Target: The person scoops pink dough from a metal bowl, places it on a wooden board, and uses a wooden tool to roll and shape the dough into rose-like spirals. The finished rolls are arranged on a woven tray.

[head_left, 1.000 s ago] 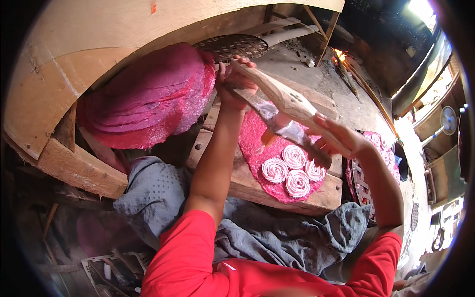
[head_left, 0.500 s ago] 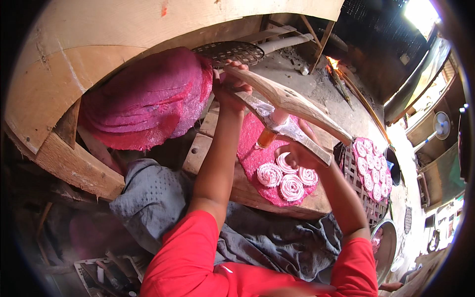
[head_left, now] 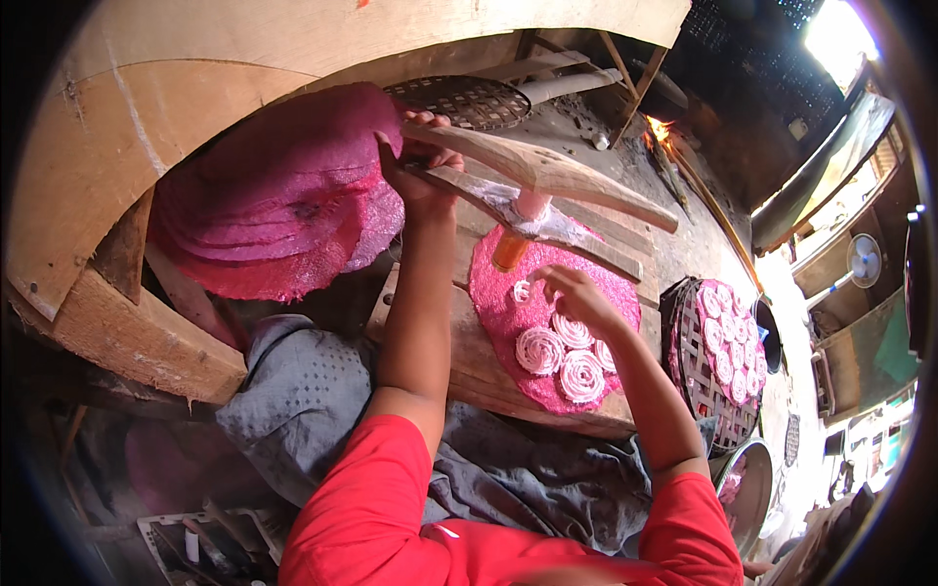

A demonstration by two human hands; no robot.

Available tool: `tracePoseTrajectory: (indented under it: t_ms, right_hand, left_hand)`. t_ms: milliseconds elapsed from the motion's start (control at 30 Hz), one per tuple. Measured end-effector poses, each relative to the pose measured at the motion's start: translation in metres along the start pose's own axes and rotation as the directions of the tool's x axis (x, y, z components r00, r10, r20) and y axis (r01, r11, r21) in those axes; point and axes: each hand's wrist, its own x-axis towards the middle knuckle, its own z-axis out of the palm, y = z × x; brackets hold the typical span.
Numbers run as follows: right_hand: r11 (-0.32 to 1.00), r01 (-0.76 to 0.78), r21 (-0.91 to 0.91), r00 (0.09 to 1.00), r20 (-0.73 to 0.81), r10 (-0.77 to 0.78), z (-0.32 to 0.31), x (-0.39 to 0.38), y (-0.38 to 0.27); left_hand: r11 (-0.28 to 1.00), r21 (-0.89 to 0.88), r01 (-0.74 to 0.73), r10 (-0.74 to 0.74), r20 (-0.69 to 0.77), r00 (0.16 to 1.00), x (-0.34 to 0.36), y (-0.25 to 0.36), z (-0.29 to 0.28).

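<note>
My left hand [head_left: 425, 161] grips the left ends of both handles of a wooden hand press [head_left: 532, 205]. The press is tilted, with a short amber cylinder at its lower end, above a round pink woven mat [head_left: 493, 322]. Under that cylinder lies a small pink-white swirl [head_left: 521, 291]. My right hand [head_left: 576, 296] is below the press handles, off them, its fingers bent but apart beside the small swirl; nothing shows in them. Several larger pink-white coiled rosettes [head_left: 582, 376] lie on the near part of the mat, one partly behind my right forearm.
A stack of pink mats [head_left: 293, 195] is at the left under a curved wooden board [head_left: 225, 107]. To the right, a lattice basket [head_left: 684, 361] bears another mat of rosettes [head_left: 733, 337]. A metal basin [head_left: 747, 493] stands nearer me. A fire [head_left: 660, 129] burns at the back.
The press has shifted left and its right handle ends are free of my right hand. That hand has moved up the mat, where a small new swirl lies.
</note>
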Motion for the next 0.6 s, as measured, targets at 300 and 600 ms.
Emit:
tracePoseTrajectory:
  t_ms: [300,600]
  right_hand:
    - [0.74,0.308,-0.599,0.801,-0.257,-0.541,0.022,-0.009,0.011]
    - [0.998,0.059,0.014,0.41,-0.912,-0.012,-0.17,-0.305,0.066]
  left_hand:
    - [0.988,0.14,-0.057,0.062,-0.034,0.997,-0.004,0.004,0.033]
    - [0.973,0.219,0.073,-0.069,-0.023,0.997,-0.005,0.011,0.043]
